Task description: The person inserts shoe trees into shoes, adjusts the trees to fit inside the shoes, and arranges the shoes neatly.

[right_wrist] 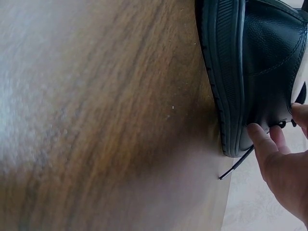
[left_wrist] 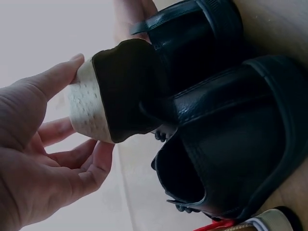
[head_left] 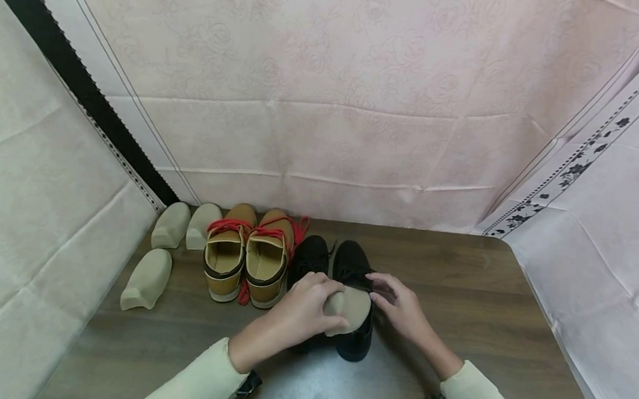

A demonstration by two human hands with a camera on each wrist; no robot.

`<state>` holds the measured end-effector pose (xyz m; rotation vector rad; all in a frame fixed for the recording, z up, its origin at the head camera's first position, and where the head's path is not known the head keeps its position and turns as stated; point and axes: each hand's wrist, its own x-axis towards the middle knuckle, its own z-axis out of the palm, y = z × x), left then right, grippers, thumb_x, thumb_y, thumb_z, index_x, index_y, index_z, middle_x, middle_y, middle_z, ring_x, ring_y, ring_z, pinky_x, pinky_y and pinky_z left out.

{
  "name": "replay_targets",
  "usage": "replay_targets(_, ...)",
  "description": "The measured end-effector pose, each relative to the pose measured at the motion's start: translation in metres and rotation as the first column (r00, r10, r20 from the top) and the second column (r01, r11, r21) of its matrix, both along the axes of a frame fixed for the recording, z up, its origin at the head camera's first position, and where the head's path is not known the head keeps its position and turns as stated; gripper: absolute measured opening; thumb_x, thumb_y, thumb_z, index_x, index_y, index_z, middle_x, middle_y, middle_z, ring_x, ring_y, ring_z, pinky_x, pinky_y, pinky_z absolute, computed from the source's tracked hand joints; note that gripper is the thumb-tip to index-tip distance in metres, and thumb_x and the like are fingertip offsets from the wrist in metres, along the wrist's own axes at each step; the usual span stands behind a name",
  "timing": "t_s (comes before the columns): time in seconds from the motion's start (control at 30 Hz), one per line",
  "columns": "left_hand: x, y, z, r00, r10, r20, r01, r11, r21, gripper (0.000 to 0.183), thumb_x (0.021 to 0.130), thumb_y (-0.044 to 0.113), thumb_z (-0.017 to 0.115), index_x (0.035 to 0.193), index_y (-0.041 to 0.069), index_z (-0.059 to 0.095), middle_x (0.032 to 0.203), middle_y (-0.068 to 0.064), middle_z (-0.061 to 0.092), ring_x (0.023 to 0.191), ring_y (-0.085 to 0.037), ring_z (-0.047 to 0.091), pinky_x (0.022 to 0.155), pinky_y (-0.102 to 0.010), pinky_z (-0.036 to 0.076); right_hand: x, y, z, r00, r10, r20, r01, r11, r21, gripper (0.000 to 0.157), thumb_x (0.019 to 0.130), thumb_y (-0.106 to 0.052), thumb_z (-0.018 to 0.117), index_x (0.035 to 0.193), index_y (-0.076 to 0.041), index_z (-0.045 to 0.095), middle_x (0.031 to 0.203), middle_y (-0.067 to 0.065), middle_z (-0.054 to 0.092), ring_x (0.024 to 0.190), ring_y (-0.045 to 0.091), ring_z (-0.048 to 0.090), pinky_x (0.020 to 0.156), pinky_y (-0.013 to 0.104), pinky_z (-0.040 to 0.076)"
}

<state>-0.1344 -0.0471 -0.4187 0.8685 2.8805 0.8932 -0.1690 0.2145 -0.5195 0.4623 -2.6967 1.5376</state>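
My left hand (head_left: pixel 311 304) grips a beige molded shoe insert (head_left: pixel 354 307) between thumb and fingers, over the opening of the right black shoe (head_left: pixel 357 340). The left wrist view shows the insert's pale end (left_wrist: pixel 89 103) and its dark, shaded hollow side. Thumb and fingertips of my right hand (head_left: pixel 401 305) hold that shoe's upper at the laced throat; in the right wrist view its fingertips (right_wrist: pixel 255 130) lie against the black leather side. The left black shoe (head_left: pixel 310 256) stands alongside, partly hidden by my left hand, its opening (left_wrist: pixel 178 168) dark inside.
Left of the black pair stand two tan shoes (head_left: pixel 224 267) with red laces (head_left: pixel 274 230). Farther left, three more beige inserts (head_left: pixel 147 278) lie on the wooden surface (head_left: pixel 446 266). Pale patterned cloth (head_left: pixel 328 146) hangs behind and along both sides.
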Motion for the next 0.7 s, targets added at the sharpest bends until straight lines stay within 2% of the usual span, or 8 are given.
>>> replay_targets(0.17, -0.002, 0.004, -0.004, 1.0, -0.013, -0.012, 0.013, 1.0, 0.008, 0.058, 0.077, 0.044, 0.09, 0.122, 0.011, 0.074, 0.114, -0.005, 0.07, 0.097, -0.018, 0.06, 0.075, -0.026, 0.054, -0.001, 0.0, -0.001, 1.0, 0.005, -0.008, -0.005, 1.0, -0.003, 0.035, 0.1, -0.016, 0.068, 0.134, -0.026, 0.064, 0.137, 0.001, 0.064, 0.125, 0.024, 0.063, 0.105, 0.043, 0.052)
replay_targets(0.33, -0.005, 0.006, -0.008, 0.997, -0.07, -0.034, 0.071, 0.997, 0.023, 0.057, 0.078, 0.043, 0.089, 0.123, 0.011, 0.073, 0.124, -0.002, 0.071, 0.097, -0.015, 0.06, 0.079, -0.026, 0.054, 0.0, 0.0, 0.0, 1.0, 0.006, -0.01, -0.006, 1.0, 0.0, 0.035, 0.101, -0.017, 0.068, 0.134, -0.026, 0.063, 0.137, 0.002, 0.064, 0.124, 0.024, 0.063, 0.105, 0.043, 0.053)
replay_targets(0.5, -0.007, 0.005, -0.011, 0.992, -0.125, 0.001, 0.125, 0.992, 0.02, 0.055, 0.08, 0.039, 0.087, 0.126, 0.012, 0.073, 0.129, 0.0, 0.071, 0.096, -0.012, 0.056, 0.081, -0.024, 0.052, 0.0, 0.0, 0.0, 1.0, 0.003, -0.003, -0.003, 1.0, -0.005, 0.035, 0.1, -0.017, 0.069, 0.134, -0.026, 0.064, 0.136, 0.002, 0.064, 0.124, 0.024, 0.063, 0.105, 0.044, 0.053)
replay_targets(0.7, -0.012, 0.0, -0.008, 0.978, -0.205, 0.035, 0.206, 0.978, -0.019, 0.05, 0.085, 0.038, 0.082, 0.128, 0.013, 0.072, 0.129, 0.001, 0.07, 0.103, -0.012, 0.058, 0.086, -0.024, 0.051, 0.001, -0.001, 0.0, 1.0, 0.007, -0.002, -0.007, 1.0, -0.016, 0.035, 0.1, -0.017, 0.069, 0.134, -0.025, 0.064, 0.137, 0.002, 0.064, 0.123, 0.024, 0.063, 0.105, 0.046, 0.053)
